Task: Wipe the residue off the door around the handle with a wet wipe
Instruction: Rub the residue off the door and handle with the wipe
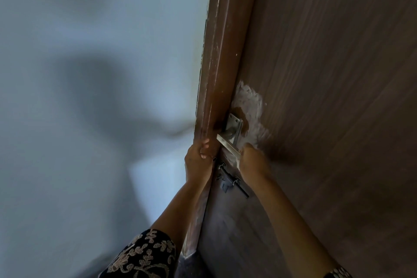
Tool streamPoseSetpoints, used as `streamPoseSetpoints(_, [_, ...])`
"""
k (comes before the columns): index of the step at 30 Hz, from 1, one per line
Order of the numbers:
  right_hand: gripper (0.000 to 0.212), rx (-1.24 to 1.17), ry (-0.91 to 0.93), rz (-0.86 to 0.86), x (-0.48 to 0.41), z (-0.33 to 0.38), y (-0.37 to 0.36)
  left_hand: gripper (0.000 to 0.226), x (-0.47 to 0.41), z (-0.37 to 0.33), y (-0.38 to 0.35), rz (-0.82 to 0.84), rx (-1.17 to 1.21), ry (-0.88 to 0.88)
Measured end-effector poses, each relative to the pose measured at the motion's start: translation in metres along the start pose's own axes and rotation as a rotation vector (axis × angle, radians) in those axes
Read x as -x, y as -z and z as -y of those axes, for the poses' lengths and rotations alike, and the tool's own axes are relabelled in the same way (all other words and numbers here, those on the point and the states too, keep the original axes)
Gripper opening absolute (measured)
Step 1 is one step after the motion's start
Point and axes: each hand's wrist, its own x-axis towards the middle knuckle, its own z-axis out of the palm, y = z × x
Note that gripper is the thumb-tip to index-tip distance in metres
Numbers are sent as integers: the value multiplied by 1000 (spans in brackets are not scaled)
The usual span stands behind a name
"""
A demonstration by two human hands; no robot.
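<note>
A brown wooden door (327, 74) fills the right side. White residue (250, 101) is smeared on it around a metal lever handle (232, 133). My right hand (252, 160) presses against the door just below the handle, fingers closed; a bit of white shows at its edge near the lever, probably the wet wipe (237, 161), mostly hidden. My left hand (198, 158) grips the darker brown door edge (216, 74) beside the handle.
A dark sliding bolt latch (230, 181) sits on the door just below my hands. A pale blue-white wall (90, 74) with a large shadow lies to the left. A dark patterned sleeve (144, 255) shows at the bottom.
</note>
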Motion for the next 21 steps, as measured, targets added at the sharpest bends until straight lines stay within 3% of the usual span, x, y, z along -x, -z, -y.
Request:
streamPoseSetpoints(3, [18, 69, 47, -119, 13, -1, -2, 37, 0, 0, 0, 6, -1, 4])
streamPoseSetpoints(7, [29, 318, 349, -231, 6, 8, -20, 28, 0, -4, 4, 24, 23, -3])
streamPoseSetpoints(10, [54, 448, 475, -165, -8, 9, -19, 25, -1, -8, 7, 43, 56, 29])
streamPoseSetpoints(12, [60, 501, 531, -115, -7, 5, -13, 25, -1, -6, 6, 40, 71, 44])
streamPoseSetpoints(21, [43, 511, 370, -188, 9, 13, -15, 23, 7, -9, 3, 63, 89, 61])
